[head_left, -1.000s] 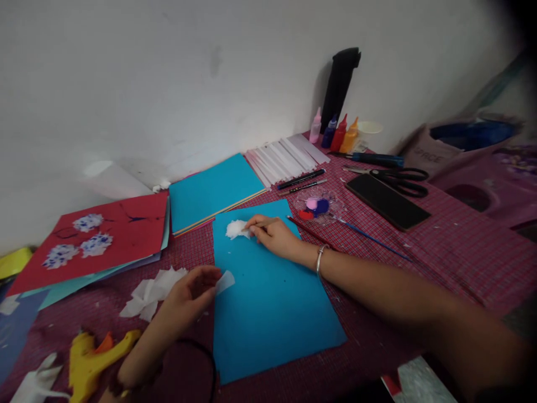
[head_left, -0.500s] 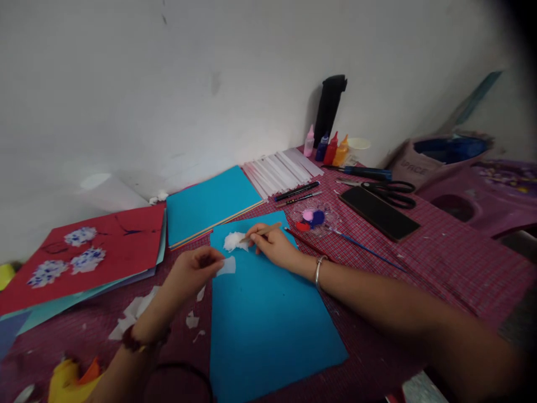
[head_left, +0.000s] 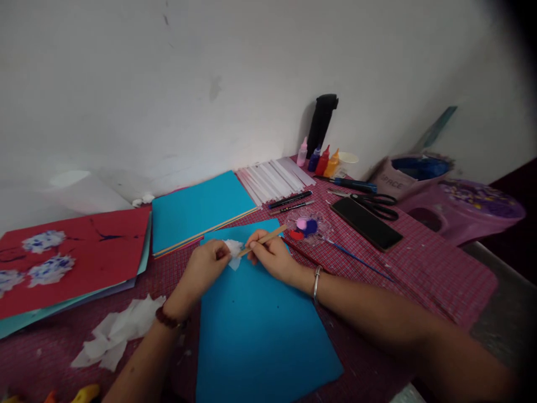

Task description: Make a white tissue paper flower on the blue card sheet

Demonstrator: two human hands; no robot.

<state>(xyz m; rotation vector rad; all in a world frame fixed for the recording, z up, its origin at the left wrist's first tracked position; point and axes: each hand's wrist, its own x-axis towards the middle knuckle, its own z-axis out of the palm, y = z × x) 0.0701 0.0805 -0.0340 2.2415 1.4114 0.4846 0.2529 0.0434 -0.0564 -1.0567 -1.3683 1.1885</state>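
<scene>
At the far left, a red sheet (head_left: 113, 274) is bearing 3 blue-speckled clusters (head_left: 52, 270). Loose white tissues (head_left: 121, 330) are lying nearer. The left hand (head_left: 208, 263) is pinching a small tissue piece (head_left: 234, 263) by the white puff (head_left: 235, 247), which is sitting near the top of the closer blue sheet (head_left: 260, 336). The right hand (head_left: 272, 256) is grasping a wooden stick (head_left: 274, 231), its tip reaching the tissue piece. Farther right, a paint palette (head_left: 325, 227) and a black phone (head_left: 367, 223) are resting.
</scene>
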